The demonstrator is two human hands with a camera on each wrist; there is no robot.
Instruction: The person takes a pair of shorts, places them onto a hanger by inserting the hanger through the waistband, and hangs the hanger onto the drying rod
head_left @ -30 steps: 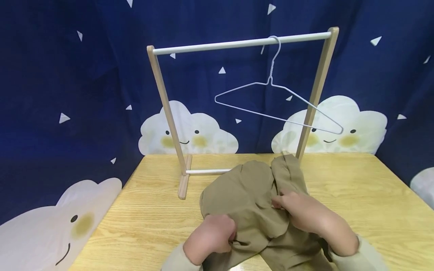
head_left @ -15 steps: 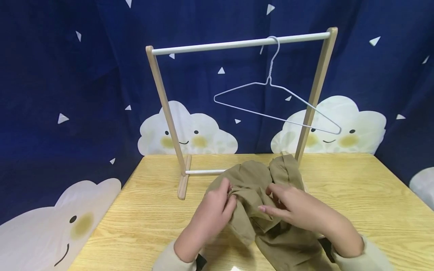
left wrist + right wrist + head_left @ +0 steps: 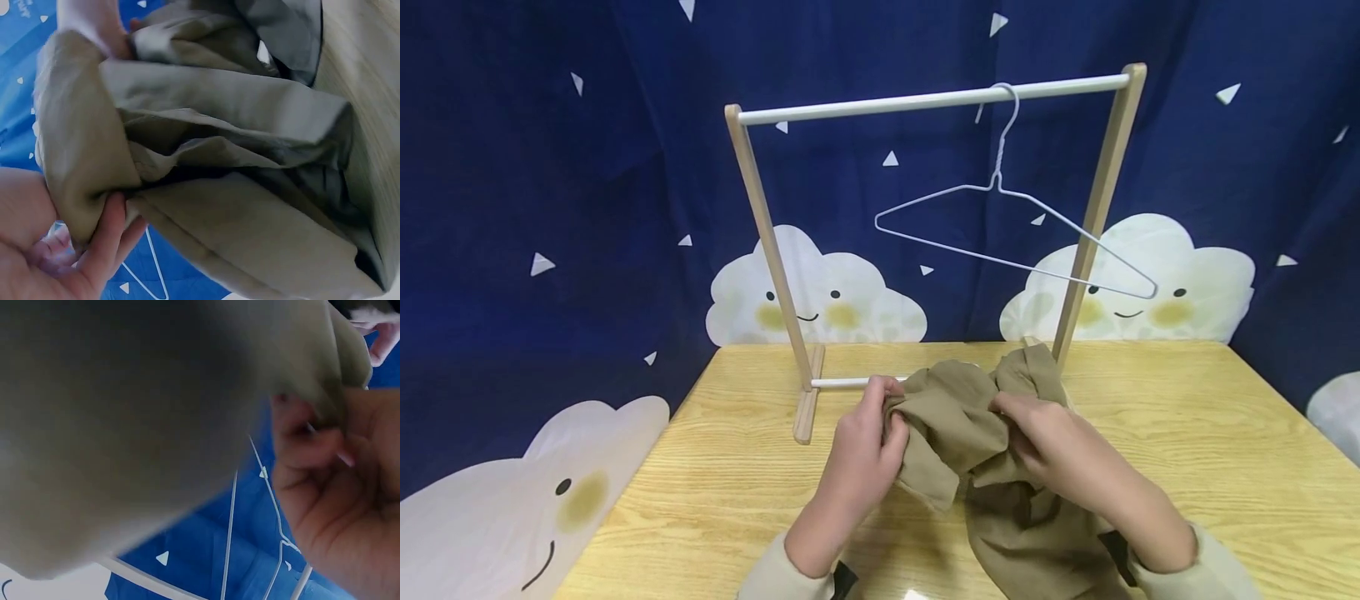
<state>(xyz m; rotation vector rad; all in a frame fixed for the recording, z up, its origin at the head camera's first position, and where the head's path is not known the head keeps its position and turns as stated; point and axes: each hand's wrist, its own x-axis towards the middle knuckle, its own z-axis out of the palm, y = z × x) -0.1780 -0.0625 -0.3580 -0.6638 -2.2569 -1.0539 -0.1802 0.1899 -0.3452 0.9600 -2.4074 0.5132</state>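
A crumpled olive-brown garment (image 3: 955, 417) lies bunched near the table's middle, partly lifted between my hands; what kind it is cannot be told. My left hand (image 3: 861, 450) pinches its left edge between thumb and fingers. In the left wrist view, the fingers (image 3: 109, 237) curl round the folded cloth (image 3: 262, 219), which gapes into an opening. On the other side, my right hand (image 3: 1060, 437) grips the upper right part of the fabric. Its curled fingers (image 3: 306, 434) hold a fold in the right wrist view. Part of the garment hangs down towards the front edge.
Behind the cloth stands a small wooden rack with a white top rail (image 3: 880, 105). A white wire hanger (image 3: 1000, 183) hangs from that rail, right of its middle. The wooden table (image 3: 715, 492) extends to both sides. A dark blue curtain (image 3: 587, 167) with clouds and triangles encloses it.
My left hand has moved up and forward, raising the garment's left edge with it. My right hand opened briefly and now grips the cloth again. The fabric has bunched together; rack and hanger stay put.
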